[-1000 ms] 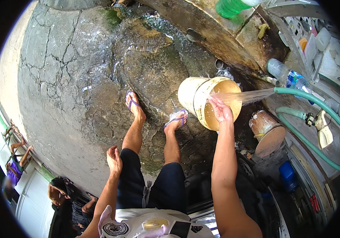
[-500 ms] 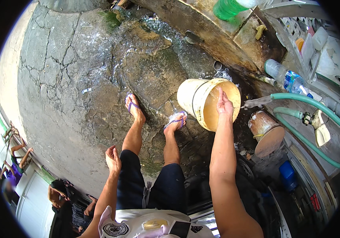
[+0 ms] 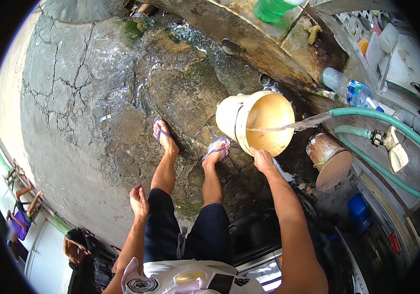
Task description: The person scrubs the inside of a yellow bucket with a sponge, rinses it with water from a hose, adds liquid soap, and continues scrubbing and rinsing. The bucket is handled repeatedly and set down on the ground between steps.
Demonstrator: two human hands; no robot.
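Note:
A cream plastic bucket stands on the wet concrete in front of me, its mouth facing up and to the right. My right hand is closed on the near edge of its rim, fingers over the lip. From the end of a green hose at the right, a stream of water shoots leftward into the bucket's mouth. My left hand hangs beside my left thigh, fingers loosely bent and apart, with nothing in it.
A smaller, rusty-looking container stands right of the bucket. Beyond lies a concrete ledge with a green bottle; a clear plastic bottle lies at the right. My slippered feet are close by. Other people are at the far left.
My right hand has moved from over the bucket's mouth, where it was open, down to the near rim and taken hold. The water stream now reaches into the bucket unblocked.

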